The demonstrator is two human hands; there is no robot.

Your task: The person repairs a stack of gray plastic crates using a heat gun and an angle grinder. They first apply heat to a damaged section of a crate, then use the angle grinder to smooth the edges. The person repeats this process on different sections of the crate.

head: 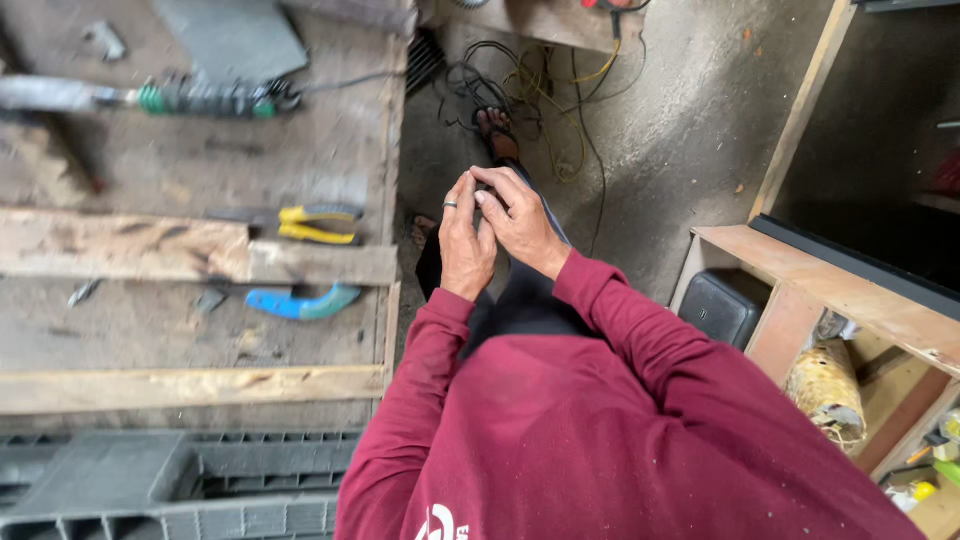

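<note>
Two hands: both meet at the centre of the frame, above the person's dark-trousered legs and the concrete floor (680, 130).
Left hand (466, 245): raised with its back to the camera, a dark ring on one finger; the fingers are curled close together and their tips lean toward the other hand.
Right hand (522, 222): just right of the left and touching it; its fingertips (487, 180) press against the left fingertips. Whether anything small is pinched between them cannot be told.
Sleeves: dark red, long, running from the lower middle of the frame up to both wrists.
Pliers (318, 224): yellow-handled, lying on the wooden workbench (200, 160) left of centre, well apart from the hands.
Blue handle (300, 302): a curved blue tool grip, on the bench just below the pliers.
Long tool (150, 97): a dark and green barrel-shaped tool with a cord, across the upper left of the bench.
Wires (540, 85): a black and yellow tangle on the floor at the upper middle, beyond a sandalled foot (495, 130).
Wooden shelf (800, 270): at the right edge, with a dark box (722, 305) under it.
Plastic crate (170, 485): dark grey, lower left corner.
</note>
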